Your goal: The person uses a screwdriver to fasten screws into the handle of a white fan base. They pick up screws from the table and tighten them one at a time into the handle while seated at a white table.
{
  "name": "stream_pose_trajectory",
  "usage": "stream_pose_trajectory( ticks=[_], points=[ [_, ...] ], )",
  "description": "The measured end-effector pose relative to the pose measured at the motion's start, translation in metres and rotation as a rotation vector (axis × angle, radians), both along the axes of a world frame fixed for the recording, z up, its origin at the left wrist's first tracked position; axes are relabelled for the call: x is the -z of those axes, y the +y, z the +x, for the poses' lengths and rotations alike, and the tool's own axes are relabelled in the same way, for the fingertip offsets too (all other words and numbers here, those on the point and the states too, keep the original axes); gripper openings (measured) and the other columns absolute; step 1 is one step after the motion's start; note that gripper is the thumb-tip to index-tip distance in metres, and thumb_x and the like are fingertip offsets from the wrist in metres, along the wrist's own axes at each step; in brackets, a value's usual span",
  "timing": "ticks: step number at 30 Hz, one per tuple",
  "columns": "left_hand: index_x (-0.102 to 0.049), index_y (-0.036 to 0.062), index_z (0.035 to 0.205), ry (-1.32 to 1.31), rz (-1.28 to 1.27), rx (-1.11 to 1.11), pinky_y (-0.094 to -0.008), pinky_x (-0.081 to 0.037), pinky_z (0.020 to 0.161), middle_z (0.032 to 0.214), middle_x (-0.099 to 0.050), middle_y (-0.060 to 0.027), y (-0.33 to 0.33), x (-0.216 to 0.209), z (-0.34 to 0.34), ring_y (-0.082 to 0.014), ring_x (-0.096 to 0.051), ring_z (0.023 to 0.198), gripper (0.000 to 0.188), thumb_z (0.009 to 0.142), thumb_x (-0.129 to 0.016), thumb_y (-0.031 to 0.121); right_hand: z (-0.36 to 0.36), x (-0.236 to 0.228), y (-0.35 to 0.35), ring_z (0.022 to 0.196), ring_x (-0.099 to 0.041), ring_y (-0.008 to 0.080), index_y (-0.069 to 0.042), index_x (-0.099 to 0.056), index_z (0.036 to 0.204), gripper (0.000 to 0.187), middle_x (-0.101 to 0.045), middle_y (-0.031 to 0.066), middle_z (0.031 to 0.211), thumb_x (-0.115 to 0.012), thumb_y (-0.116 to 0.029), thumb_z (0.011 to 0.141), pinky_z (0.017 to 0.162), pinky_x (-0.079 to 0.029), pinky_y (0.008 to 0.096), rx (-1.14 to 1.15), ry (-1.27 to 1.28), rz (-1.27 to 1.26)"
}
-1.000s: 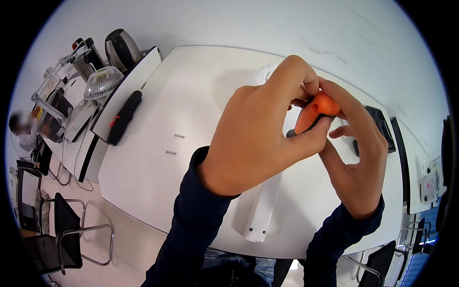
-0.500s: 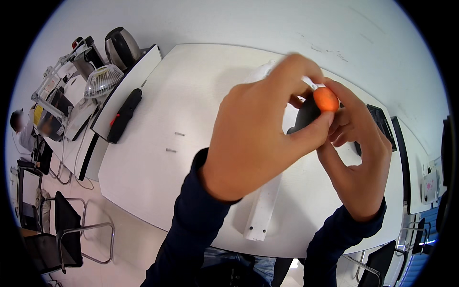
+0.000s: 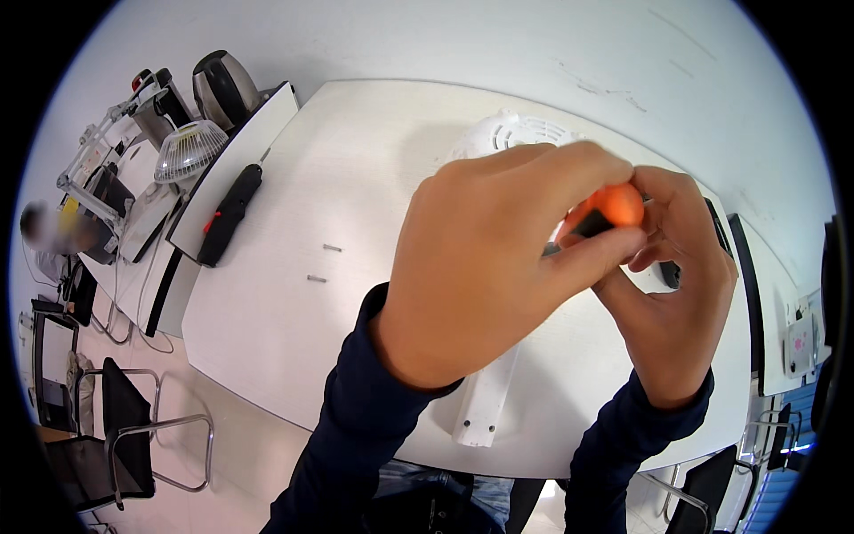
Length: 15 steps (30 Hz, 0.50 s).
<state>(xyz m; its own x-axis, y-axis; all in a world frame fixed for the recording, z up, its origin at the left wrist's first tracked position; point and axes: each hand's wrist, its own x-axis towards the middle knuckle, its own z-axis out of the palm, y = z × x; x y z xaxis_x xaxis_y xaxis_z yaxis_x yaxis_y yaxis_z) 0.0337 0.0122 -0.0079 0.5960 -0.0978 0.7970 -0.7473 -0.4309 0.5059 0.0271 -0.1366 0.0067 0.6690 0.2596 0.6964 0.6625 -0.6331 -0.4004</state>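
Note:
Raised over the table, my left hand is closed around an orange-and-black handle-like piece, its rounded orange end showing between thumb and fingers. My right hand meets it there, thumb and fingers curled in a pinch beside the orange end; what lies between those fingertips is hidden. Beneath both hands lies a white plastic housing, with a round slotted head at the far side and a long handle with two dark holes pointing toward me. My hands cover its middle.
Two small screws lie on the white table, left of my hands. A black electric screwdriver rests near the left edge. Beyond stand a kettle and a lamp; a chair is at lower left.
Both hands have shifted slightly right and nearer to me, and the orange end has turned with them. More of the housing's slotted head shows now.

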Motion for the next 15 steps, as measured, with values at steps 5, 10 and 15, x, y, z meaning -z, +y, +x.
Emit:
stream_pose_trajectory(
  ticks=[5, 10, 15],
  points=[
    [-0.046, 0.0048, 0.09, -0.01, 0.008, -0.027, -0.0282, -0.038, 0.043, 0.059, -0.053, -0.0062, 0.0, 0.0023, 0.0018, -0.0219, -0.053, 0.048, 0.024, 0.077, -0.064, 0.014, -0.0021, 0.001, -0.0013, 0.066, -0.058, 0.011, -0.006, -0.057, 0.114, 0.054, -0.062, 0.0049, 0.076, -0.071, 0.001, 0.062, 0.055, -0.045, 0.0214, -0.034, 0.051, -0.043],
    [-0.047, 0.0056, 0.088, -0.004, 0.002, 0.023, -0.0286, -0.037, 0.041, 0.058, -0.052, -0.0051, -0.0044, 0.0031, 0.002, -0.0212, -0.052, 0.046, 0.022, 0.078, -0.063, 0.017, -0.0005, -0.0001, -0.0059, 0.065, -0.058, 0.0116, -0.006, -0.057, 0.104, 0.044, -0.061, 0.0044, 0.075, -0.071, 0.001, 0.063, 0.055, -0.045, 0.0219, 0.03, -0.005, -0.06],
    [-0.055, 0.0083, 0.083, -0.141, 0.066, -0.11, -0.0278, -0.037, 0.041, 0.059, -0.053, -0.0034, -0.0079, 0.0027, 0.0011, -0.0195, -0.051, 0.047, 0.019, 0.075, -0.067, 0.021, -0.0005, -0.0012, -0.0033, 0.065, -0.058, 0.0122, -0.005, -0.055, 0.099, 0.04, -0.062, 0.0047, 0.079, -0.07, 0.0, 0.063, 0.055, -0.045, 0.0215, -0.005, -0.008, -0.037]
  ],
)
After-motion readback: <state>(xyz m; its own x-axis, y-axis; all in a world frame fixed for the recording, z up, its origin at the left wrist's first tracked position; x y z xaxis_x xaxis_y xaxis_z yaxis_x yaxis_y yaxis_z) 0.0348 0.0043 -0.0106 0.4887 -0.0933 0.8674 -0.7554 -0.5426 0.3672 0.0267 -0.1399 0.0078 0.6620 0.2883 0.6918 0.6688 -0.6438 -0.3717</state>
